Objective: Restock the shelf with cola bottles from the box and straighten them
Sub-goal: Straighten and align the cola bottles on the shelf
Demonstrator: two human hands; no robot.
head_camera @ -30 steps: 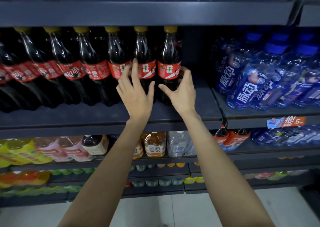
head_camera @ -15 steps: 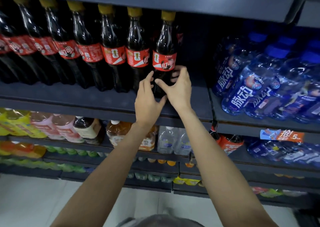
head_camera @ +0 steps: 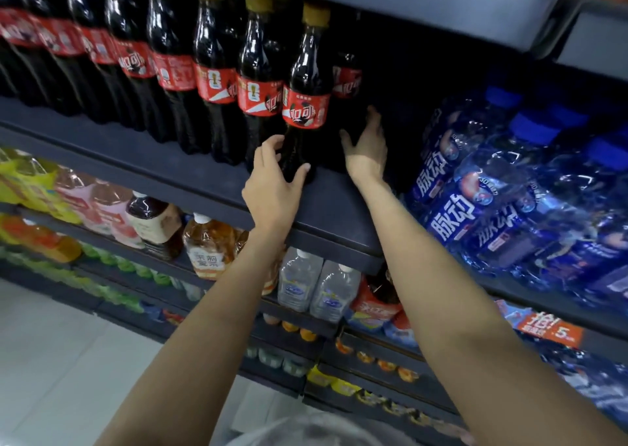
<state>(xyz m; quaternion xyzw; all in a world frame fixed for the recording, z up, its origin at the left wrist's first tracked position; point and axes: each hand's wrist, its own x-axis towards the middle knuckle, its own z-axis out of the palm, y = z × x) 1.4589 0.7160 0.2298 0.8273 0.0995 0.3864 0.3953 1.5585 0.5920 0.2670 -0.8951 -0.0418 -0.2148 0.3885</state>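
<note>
1. Dark shelf (head_camera: 333, 204): row of cola bottles (head_camera: 217, 82) with red labels and yellow caps, standing side by side.
2. Rightmost front cola bottle (head_camera: 304, 106): upright at the shelf's front edge, another bottle just behind it.
3. Left hand (head_camera: 272, 187): cupped round that bottle's base, thumb and fingers curled against it.
4. Right hand (head_camera: 367, 146): spread, fingers straight, reaching in beside the rear bottle; contact unclear.
5. Right bay: blue-capped water bottles (head_camera: 509, 201), leaning.
6. Lower shelves: tea, clear and coloured drinks.
</note>
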